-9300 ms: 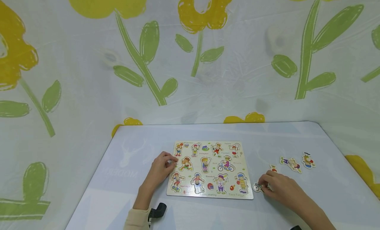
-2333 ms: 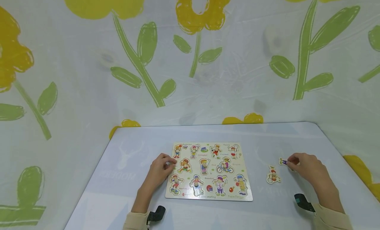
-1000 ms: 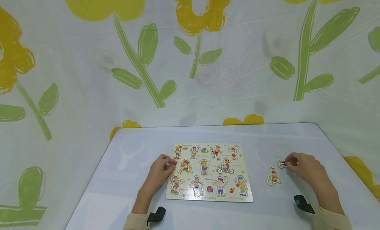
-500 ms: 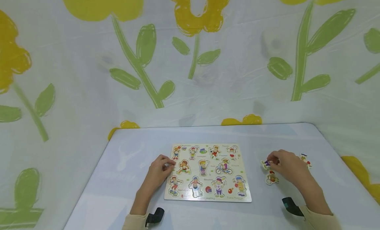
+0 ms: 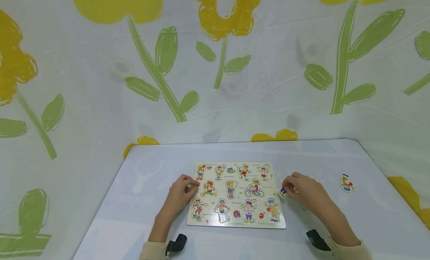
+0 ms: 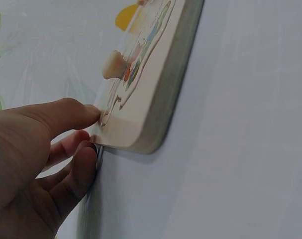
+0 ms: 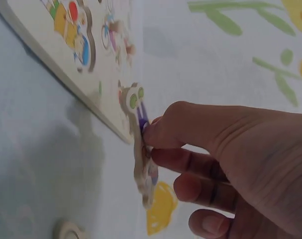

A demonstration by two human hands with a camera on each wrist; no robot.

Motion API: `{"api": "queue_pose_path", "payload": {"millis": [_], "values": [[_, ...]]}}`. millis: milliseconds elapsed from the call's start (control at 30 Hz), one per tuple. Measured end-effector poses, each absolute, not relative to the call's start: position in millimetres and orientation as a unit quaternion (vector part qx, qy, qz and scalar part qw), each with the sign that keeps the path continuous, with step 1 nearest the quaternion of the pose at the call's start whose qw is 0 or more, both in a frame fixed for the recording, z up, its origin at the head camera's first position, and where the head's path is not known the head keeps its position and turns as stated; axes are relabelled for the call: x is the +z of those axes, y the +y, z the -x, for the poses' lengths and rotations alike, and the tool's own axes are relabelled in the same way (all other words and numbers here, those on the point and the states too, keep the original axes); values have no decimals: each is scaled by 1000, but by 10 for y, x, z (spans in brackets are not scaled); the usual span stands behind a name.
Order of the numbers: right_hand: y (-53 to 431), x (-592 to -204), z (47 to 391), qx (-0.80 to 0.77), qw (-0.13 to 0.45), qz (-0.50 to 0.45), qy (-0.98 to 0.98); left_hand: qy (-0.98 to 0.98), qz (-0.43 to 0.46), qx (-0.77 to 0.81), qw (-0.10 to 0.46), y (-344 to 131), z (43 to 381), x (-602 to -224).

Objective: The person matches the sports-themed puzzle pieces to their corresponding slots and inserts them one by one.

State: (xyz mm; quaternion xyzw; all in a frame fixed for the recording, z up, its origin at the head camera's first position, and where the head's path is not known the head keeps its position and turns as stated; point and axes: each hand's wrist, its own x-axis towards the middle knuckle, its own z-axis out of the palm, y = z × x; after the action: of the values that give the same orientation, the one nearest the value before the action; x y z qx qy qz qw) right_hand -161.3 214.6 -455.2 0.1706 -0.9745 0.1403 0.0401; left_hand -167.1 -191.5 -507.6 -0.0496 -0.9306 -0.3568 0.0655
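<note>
A wooden peg puzzle board with knobbed sports figures lies flat on the table. My left hand pinches its left edge; in the left wrist view the thumb is on top and the fingers are at the rim, near a wooden knob. Just beyond the board's right edge, my right hand pinches a figure-shaped puzzle piece in purple trousers. That piece is tilted on edge, raised above the table. Its knob is hidden by the fingers.
One loose puzzle piece lies at the far right of the table. Another loose piece is mostly hidden under my right hand in the head view. A flowered cloth hangs behind the table.
My right hand has taken the purple-trousered piece from the right side of the table and moved it left to the board's edge. My left hand keeps its hold on the board.
</note>
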Motion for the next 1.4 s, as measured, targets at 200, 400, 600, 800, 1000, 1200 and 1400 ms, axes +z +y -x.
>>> {"api": "queue_pose_path", "payload": {"millis": [200, 400, 600, 800, 1000, 1200, 1400], "values": [[1971, -4618, 1570, 138, 93, -219, -961, -931, 49, -356, 63, -1918, 1668, -5074], [1738, -4673, 1482, 142, 123, -289, -939, -932, 43, -355, 62, -1912, 1675, -5082], [1547, -4749, 1399, 153, 141, -342, -916, -932, 43, -355, 62, -1912, 1672, -5077], [1419, -4823, 1343, 148, 175, -384, -895, -932, 40, -356, 56, -1902, 1665, -5057], [1303, -4851, 1297, 147, 174, -399, -888, -932, 40, -356, 56, -1903, 1667, -5058], [1268, -4904, 1282, 138, 177, -407, -885, -932, 40, -354, 57, -1907, 1673, -5071], [1254, -4926, 1261, 121, 159, -402, -894, -932, 41, -355, 57, -1903, 1675, -5074]]}}
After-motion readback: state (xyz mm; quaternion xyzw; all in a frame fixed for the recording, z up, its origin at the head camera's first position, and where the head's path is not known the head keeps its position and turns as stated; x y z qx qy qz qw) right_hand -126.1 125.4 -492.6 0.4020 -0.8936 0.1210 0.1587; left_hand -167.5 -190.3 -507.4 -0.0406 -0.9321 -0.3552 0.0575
